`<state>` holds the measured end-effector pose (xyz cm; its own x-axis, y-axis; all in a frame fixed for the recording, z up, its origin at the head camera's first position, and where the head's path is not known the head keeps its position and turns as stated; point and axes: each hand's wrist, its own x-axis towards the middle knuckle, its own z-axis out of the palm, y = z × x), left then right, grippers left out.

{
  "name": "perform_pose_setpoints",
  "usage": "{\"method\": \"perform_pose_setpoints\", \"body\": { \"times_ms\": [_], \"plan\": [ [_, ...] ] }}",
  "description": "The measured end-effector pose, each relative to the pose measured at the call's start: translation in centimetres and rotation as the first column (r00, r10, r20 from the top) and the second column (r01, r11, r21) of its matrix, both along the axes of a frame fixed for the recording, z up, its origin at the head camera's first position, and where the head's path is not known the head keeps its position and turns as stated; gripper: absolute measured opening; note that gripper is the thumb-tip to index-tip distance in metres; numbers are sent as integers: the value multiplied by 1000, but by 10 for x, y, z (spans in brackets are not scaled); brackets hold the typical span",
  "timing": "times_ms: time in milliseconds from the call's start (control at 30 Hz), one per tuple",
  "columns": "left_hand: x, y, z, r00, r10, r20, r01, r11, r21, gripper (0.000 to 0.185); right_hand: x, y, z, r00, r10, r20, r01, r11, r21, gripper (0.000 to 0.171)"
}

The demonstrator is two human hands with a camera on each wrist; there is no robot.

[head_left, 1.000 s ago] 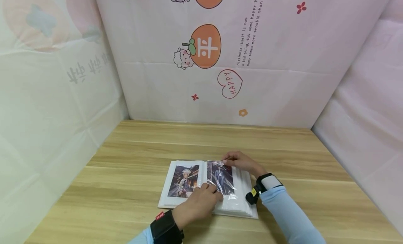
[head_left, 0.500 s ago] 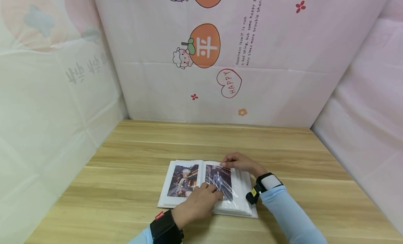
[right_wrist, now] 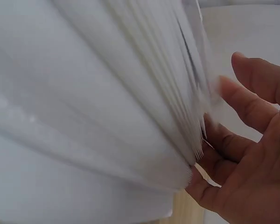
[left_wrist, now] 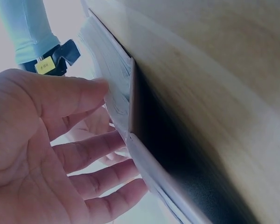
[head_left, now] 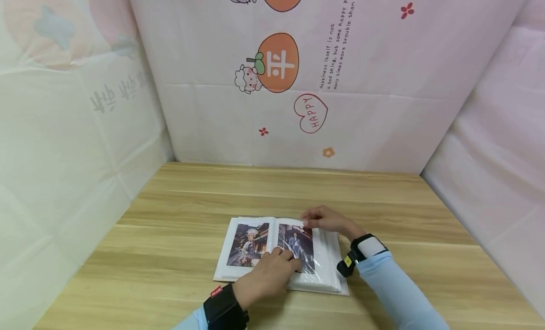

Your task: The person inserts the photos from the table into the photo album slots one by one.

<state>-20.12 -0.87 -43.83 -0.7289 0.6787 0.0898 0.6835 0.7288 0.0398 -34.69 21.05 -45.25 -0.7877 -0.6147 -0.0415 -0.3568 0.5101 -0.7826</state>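
A white photo album [head_left: 325, 273] lies spread on the table, its left page bearing a photo [head_left: 248, 245] of a figure in a pale hat. On the right page a second photo [head_left: 295, 247], a figure in blue, sits behind a shiny clear sleeve. My left hand [head_left: 270, 273] rests over the middle fold and the lower part of this photo, its fingers [left_wrist: 100, 144] touching the pages at the album's lower edge. Near the top edge of the right page is my right hand [head_left: 328, 221]. Its thumb stands apart, and its fingers [right_wrist: 228, 144] touch the fanned page edges [right_wrist: 177, 116].
The wood-grain table [head_left: 170, 235] extends around the album. White printed cloth walls [head_left: 213, 121] enclose it at the back and both sides. Each wrist wears a black strap [head_left: 223, 306].
The photo on the right page has slid down and slightly left inside its sleeve. My right hand has drawn back slightly from the photo's top; my left hand stays put.
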Motion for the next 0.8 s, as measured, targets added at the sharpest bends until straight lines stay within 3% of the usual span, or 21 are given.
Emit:
{"method": "perform_pose_setpoints", "body": {
  "times_ms": [167,533,800],
  "plan": [
    [0,0,-2,1000,2,-1,-2,1000,3,35,9,8,5,1000,-15,-21,16,1000,16,44],
    [-3,-3,-6,1000,-8,-9,8,1000,13,35,36,25,8,971,48,-233,-7,985,172,63],
    [-3,-4,-5,1000,-8,18,8,1000,26,33,58,43,7,967,51,-249,6,974,225,64]
  ]
}}
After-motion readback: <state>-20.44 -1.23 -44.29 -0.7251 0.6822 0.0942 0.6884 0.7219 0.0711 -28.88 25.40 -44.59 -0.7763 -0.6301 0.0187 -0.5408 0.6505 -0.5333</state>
